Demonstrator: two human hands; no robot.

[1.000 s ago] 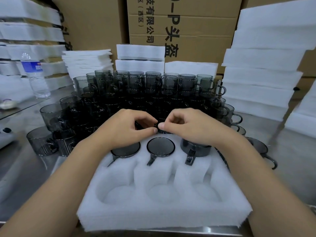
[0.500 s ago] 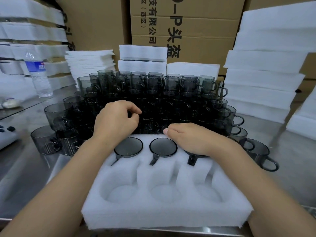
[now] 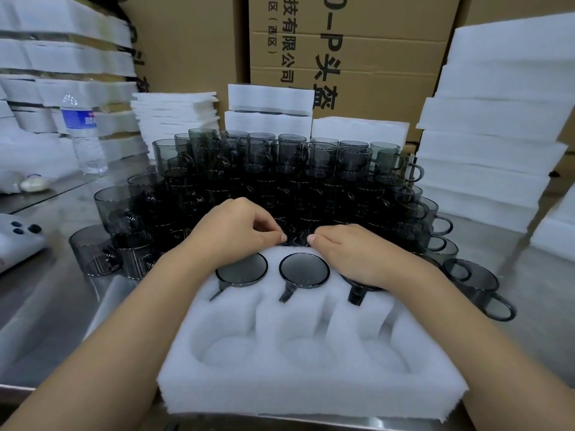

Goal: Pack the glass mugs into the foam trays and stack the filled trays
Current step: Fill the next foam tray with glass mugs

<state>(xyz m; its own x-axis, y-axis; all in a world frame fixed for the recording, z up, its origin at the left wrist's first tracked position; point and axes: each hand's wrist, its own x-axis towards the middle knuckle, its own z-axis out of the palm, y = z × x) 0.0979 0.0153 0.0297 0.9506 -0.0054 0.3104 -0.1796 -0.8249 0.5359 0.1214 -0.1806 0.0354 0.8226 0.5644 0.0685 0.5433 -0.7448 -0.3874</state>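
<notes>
A white foam tray (image 3: 311,384) lies in front of me on the steel table. Its far row holds three dark glass mugs: one at the left (image 3: 242,269), one in the middle (image 3: 304,270), and a third whose handle (image 3: 356,295) shows under my right hand. The near three pockets hold nothing. Behind the tray stands a stacked pile of grey glass mugs (image 3: 280,169). My left hand (image 3: 236,234) and my right hand (image 3: 351,256) meet at the tray's far edge. Their curled fingertips pinch a dark mug (image 3: 294,241) between them, which is mostly hidden.
Tall stacks of foam trays stand at the right (image 3: 491,150) and the left (image 3: 62,57), with cardboard boxes (image 3: 357,42) behind. A water bottle (image 3: 82,135) and a white device (image 3: 15,241) sit at the left. Loose mugs (image 3: 476,281) lie right of the tray.
Half a second ago my left hand was up on the pile and my right lay flat over the third mug. Both have come back together at the tray's far edge.
</notes>
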